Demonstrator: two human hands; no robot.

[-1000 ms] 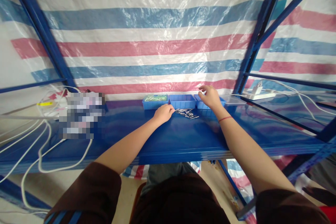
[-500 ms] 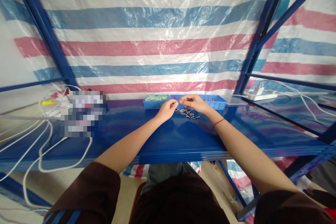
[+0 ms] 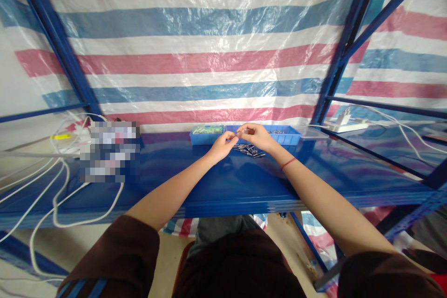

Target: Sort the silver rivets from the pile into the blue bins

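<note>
My left hand (image 3: 222, 145) and my right hand (image 3: 256, 135) meet fingertip to fingertip above the blue shelf top. Both have their thumbs and fingers pinched together. Whatever lies between the fingertips is too small to make out. Just below my right hand is a loose pile of thin, dark and silvery metal pins (image 3: 249, 150). Behind the hands stands a blue tray (image 3: 288, 138) with small metal pieces in it, partly covered by my right hand. To its left, a smaller blue bin (image 3: 204, 138) holds pale green and whitish small pieces.
A clear plastic lid (image 3: 313, 133) lies right of the tray. A white power strip (image 3: 345, 124) with cables is at the far right. White cables (image 3: 57, 195) tangle at the left beside a blurred-out object. Blue metal posts (image 3: 344, 42) frame the striped sheet behind.
The fingertips have shifted slightly, and my right hand has moved a little to the left, closer over my left fingertips. The pins and bins look unmoved.
</note>
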